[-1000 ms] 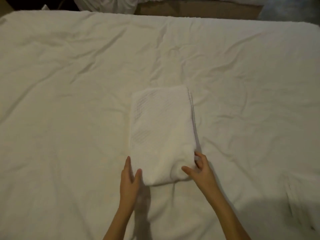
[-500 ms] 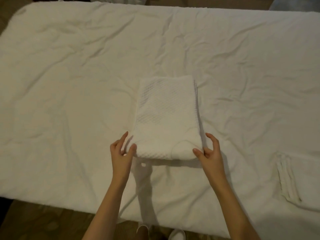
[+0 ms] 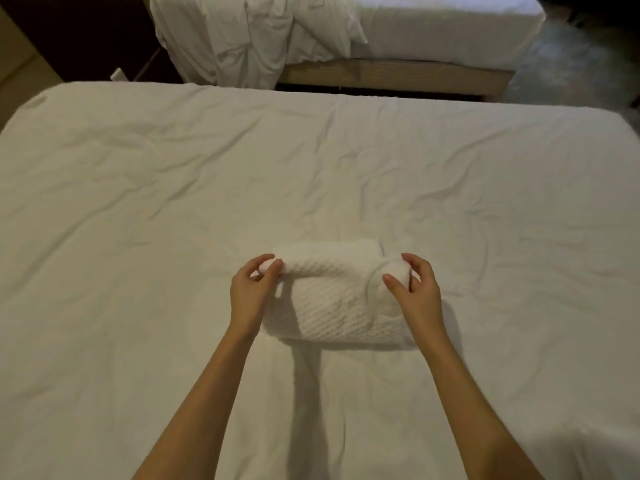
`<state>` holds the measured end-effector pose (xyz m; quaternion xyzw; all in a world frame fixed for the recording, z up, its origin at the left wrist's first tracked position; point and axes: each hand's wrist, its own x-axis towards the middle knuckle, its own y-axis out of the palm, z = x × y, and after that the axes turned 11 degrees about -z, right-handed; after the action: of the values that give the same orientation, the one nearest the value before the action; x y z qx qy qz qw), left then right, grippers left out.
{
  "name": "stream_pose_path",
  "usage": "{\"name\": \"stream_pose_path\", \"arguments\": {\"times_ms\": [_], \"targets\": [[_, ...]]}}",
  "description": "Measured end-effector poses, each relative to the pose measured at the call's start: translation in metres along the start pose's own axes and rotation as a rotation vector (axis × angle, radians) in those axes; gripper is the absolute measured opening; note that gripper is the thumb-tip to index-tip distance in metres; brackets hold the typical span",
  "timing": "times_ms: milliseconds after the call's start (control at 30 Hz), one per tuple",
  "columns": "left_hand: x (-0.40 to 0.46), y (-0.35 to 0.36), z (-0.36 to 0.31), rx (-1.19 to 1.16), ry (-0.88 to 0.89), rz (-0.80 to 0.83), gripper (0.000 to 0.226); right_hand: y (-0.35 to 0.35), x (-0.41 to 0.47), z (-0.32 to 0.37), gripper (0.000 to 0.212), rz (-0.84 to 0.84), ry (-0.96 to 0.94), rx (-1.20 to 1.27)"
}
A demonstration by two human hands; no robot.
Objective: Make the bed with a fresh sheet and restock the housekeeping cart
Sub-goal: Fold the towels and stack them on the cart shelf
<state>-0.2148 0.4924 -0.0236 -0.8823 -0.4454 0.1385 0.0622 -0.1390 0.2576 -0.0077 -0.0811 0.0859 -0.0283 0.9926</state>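
Our left hand (image 3: 250, 292) pinches one corner of the folded white towel (image 3: 337, 303), and our right hand (image 3: 414, 289) pinches the opposite corner. The towel lies doubled over on the bed (image 3: 138, 209).

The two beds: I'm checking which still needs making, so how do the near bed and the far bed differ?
The near bed has its sheet spread flat, only lightly wrinkled; the far bed has loose linen bunched and hanging over its side. The near bed carries a folded towel; the far bed shows none. Both are white.
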Motion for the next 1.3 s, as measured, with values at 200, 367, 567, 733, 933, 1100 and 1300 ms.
{"name": "stream_pose_path", "arguments": {"times_ms": [200,367,567,733,933,1100,1300], "targets": [[0.056,0.039,0.03,0.067,-0.005,0.178,0.064,0.028,0.076,-0.048,0.085,0.279,-0.013,-0.304],[0.051,0.034,0.069,0.377,0.126,0.255,0.057,0.036,0.083,-0.078,0.086,0.238,-0.09,-0.329],[0.038,0.027,0.08,0.384,-0.002,0.314,0.063,0.04,0.061,-0.092,0.09,-0.077,-0.027,-0.371],[0.036,0.018,0.058,0.336,0.035,0.421,0.083,0.033,0.068,-0.074,0.089,0.136,0.065,-0.223],[-0.017,0.036,0.007,0.237,0.16,0.481,0.07,-0.042,0.015,-0.049,0.09,-0.065,0.182,-0.069],[-0.107,0.098,-0.022,0.249,0.184,0.704,0.086,-0.166,-0.048,-0.031,0.087,-0.349,0.205,-0.012],[-0.248,0.195,-0.045,0.248,0.227,1.021,0.079,-0.326,-0.124,-0.027,0.088,-0.686,0.275,0.017]]}}
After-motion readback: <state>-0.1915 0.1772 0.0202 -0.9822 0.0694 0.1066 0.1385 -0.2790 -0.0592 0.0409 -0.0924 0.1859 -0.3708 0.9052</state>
